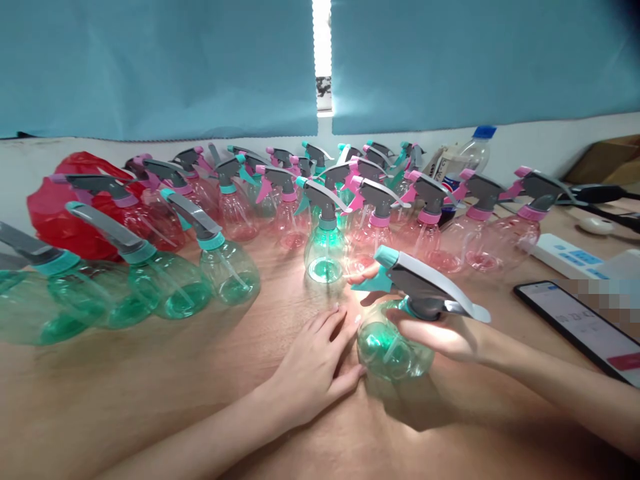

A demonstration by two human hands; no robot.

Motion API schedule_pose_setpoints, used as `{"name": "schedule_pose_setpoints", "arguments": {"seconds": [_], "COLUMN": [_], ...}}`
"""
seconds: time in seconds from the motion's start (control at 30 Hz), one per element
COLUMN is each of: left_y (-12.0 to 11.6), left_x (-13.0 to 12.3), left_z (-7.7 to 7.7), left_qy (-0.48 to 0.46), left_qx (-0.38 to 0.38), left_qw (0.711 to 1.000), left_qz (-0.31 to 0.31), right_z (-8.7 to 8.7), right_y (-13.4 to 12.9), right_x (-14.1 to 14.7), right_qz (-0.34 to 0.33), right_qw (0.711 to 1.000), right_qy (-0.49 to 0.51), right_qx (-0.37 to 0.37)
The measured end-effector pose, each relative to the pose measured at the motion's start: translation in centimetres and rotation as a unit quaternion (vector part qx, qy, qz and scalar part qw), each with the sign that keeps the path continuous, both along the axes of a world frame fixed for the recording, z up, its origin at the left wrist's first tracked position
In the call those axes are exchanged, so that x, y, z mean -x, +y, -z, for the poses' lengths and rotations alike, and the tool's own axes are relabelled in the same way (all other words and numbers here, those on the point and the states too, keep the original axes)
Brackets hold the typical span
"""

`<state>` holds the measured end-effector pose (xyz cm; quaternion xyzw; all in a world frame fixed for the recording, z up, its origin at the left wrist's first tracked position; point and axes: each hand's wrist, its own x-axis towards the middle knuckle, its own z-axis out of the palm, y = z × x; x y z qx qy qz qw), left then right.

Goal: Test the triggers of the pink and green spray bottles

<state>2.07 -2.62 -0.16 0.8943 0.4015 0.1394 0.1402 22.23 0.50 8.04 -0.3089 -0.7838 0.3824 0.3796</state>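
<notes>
My right hand (445, 337) is wrapped round the neck of a clear green spray bottle (395, 347) with a grey and teal trigger head. The bottle leans a little, its base at or near the tabletop. Flat on the wooden table (200, 400) lies my left hand (320, 360), fingers stretched out, just left of that bottle. Straight ahead stands another green spray bottle (326, 253). Several green spray bottles (230, 273) are at the left, and several pink ones (375, 230) stand in the middle and at the right.
A red plastic bag (75, 207) sits at the back left. On the right are a phone (575, 327), a white power strip (565, 257) and a white computer mouse (595, 225). A clear bottle with a blue cap (475, 153) stands by the wall, under blue curtains (165, 67).
</notes>
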Motion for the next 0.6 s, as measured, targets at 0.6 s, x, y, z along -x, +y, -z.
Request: {"name": "schedule_pose_setpoints", "arguments": {"seconds": [0.6], "left_y": [0.09], "left_x": [-0.07], "left_z": [-0.14], "left_qy": [0.020], "left_qx": [-0.010], "left_qw": [1.000], "left_qz": [0.006], "right_z": [0.19], "right_y": [0.03], "right_x": [0.22], "right_qz": [-0.009], "right_qw": [0.999], "right_qy": [0.021], "right_qx": [0.031]}}
